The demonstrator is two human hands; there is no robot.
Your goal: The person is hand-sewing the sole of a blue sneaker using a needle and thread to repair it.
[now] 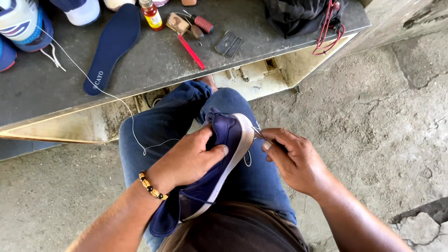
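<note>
A dark blue sneaker with a white sole rests on my jeans-covered lap, sole edge turned to the right. My left hand, with a beaded bracelet at the wrist, grips the sneaker's upper. My right hand pinches a thin metal awl or needle whose tip touches the white sole edge near the toe. A white thread runs from the sneaker over my left knee up onto the bench.
A grey bench lies ahead, bearing a blue insole, a small orange bottle, red-handled tools, a dark flat piece, other shoes and a black bag. Cracked concrete floor spreads right.
</note>
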